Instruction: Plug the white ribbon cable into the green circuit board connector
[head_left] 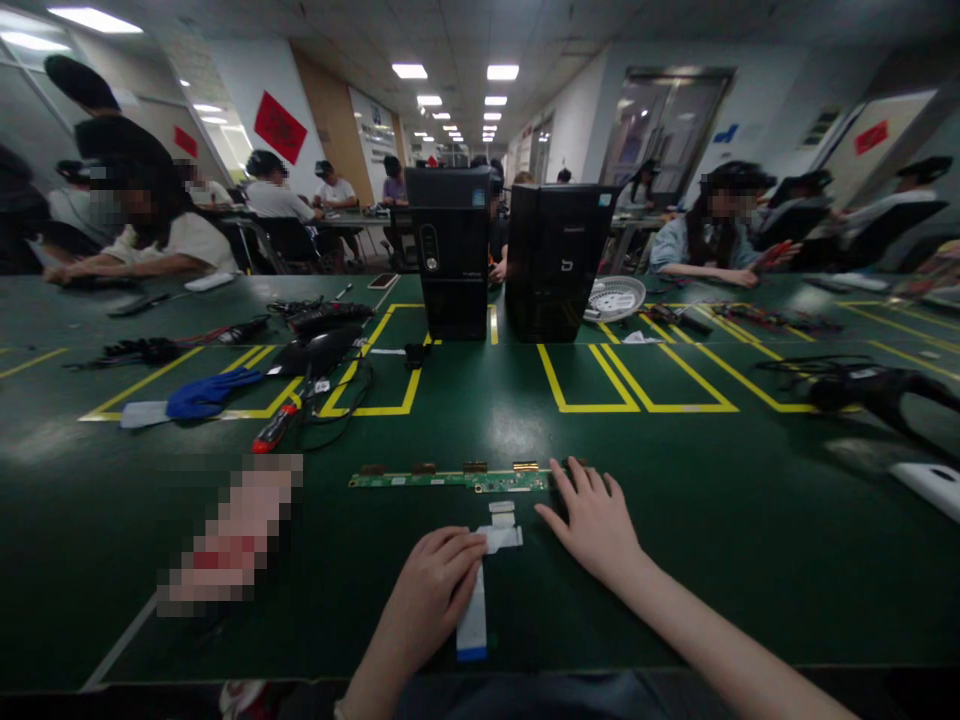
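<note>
Apparently unjoined, ribbon cable [472,618] and circuit board [499,482] lie toward the bench [825,560]'s near edge; your left hand [441,568] curls over the cable, grip unclear; your right hand [596,515] spreads open at the board's right end.

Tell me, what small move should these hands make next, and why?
Perhaps the left hand should slide the flat white ribbon cable toward the long, narrow green circuit board: that hand rests on the cable, whose far end lies apart from the board, while the right hand covers the board's right end.
</note>
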